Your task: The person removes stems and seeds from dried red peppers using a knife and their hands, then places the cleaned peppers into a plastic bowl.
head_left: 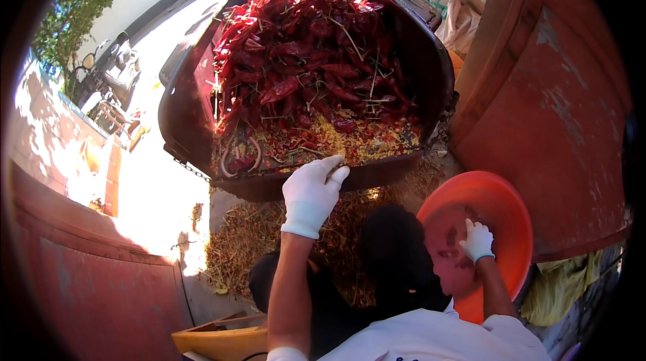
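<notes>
My left hand (pixel 311 194), in a white glove, is at the near edge of a dark red metal cart (pixel 269 188). Its thumb and forefinger are pinched together, and a small dark bit between them is too small to name. A big heap of dried red chilies (pixel 303 51) with thin stems fills the cart. Loose yellow seeds (pixel 377 142) cover its near end. My right hand (pixel 477 240), gloved too, reaches into an orange-red plastic basin (pixel 508 206) at my right, fingers apart. A few dark red chilies (pixel 447 253) lie on the basin's bottom beside it.
A pair of scissors (pixel 241 158) with loop handles lies at the cart's near left. Stem litter (pixel 235 240) covers the ground around my legs. Red door panels (pixel 545 112) stand on both sides. A wooden box (pixel 219 341) is at the lower left; a motorbike (pixel 114 82) stands beyond.
</notes>
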Action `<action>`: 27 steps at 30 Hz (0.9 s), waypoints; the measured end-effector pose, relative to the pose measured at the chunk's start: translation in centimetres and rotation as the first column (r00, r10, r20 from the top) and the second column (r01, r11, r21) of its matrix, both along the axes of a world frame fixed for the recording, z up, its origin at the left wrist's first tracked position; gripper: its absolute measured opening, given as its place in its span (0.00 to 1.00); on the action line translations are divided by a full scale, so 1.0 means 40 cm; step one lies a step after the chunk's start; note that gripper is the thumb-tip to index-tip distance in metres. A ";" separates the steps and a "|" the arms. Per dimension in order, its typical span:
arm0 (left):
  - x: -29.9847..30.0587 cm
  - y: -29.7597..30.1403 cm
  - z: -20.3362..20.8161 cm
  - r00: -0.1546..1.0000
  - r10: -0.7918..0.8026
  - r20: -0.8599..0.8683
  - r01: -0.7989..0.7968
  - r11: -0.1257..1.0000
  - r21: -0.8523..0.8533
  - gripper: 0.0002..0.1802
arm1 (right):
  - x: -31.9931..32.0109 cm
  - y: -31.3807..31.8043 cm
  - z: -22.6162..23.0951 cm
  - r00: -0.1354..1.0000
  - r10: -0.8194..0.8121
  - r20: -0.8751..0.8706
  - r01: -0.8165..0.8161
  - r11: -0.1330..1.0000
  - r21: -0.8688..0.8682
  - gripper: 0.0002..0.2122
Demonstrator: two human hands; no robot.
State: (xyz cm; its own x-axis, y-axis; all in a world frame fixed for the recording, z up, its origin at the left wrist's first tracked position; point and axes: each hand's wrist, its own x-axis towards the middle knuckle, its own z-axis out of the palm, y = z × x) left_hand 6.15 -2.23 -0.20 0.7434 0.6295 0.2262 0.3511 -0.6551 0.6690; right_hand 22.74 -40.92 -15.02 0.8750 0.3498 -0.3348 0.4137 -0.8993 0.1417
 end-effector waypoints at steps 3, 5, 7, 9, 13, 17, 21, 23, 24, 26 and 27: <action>-0.001 0.013 -0.013 1.000 -0.025 -0.017 0.029 0.971 0.237 0.14 | 0.006 -0.002 0.000 0.999 -0.005 -0.038 0.021 0.900 0.436 0.23; 0.004 0.010 0.009 0.974 -0.040 -0.225 0.056 0.996 0.064 0.14 | 0.023 0.098 0.062 0.990 0.027 -0.140 0.092 0.631 0.770 0.15; 0.000 0.011 -0.006 0.956 -0.070 -0.284 0.110 0.985 0.129 0.14 | 0.007 0.263 0.183 0.974 0.119 -0.194 0.121 0.450 0.885 0.12; -0.009 0.020 -0.049 0.970 -0.106 -0.220 0.157 0.960 0.230 0.14 | 0.003 0.414 0.260 0.950 0.286 0.127 -0.227 0.350 0.909 0.12; 0.010 -0.002 -0.023 0.948 -0.020 -0.318 0.076 0.983 0.165 0.16 | 0.029 0.683 0.305 0.753 0.267 0.601 -0.656 0.229 0.719 0.11; -0.005 0.011 -0.032 0.989 -0.016 -0.144 0.054 0.963 0.265 0.15 | 0.067 0.861 0.279 0.713 0.400 0.576 -0.670 0.631 0.392 0.11; -0.009 0.010 -0.025 0.997 0.018 -0.072 0.004 0.956 0.293 0.14 | 0.074 0.900 0.235 0.714 0.377 0.590 -0.662 0.638 0.393 0.08; -0.010 0.011 -0.023 1.000 0.023 0.020 -0.027 0.962 0.273 0.14 | 0.069 0.892 0.238 0.737 0.330 0.589 -0.644 0.605 0.467 0.09; -0.013 0.014 -0.023 0.997 0.036 0.061 -0.052 0.960 0.277 0.14 | 0.057 0.882 0.254 0.757 0.307 0.577 -0.626 0.595 0.504 0.10; -0.017 0.011 -0.015 0.987 0.051 0.152 -0.099 0.940 0.325 0.19 | 0.020 0.839 0.297 0.842 0.228 0.489 -0.536 0.458 0.710 0.11; -0.023 0.016 -0.003 0.982 0.004 0.188 -0.080 0.913 0.399 0.22 | -0.007 0.823 0.331 0.903 0.272 0.333 -0.425 0.454 0.783 0.12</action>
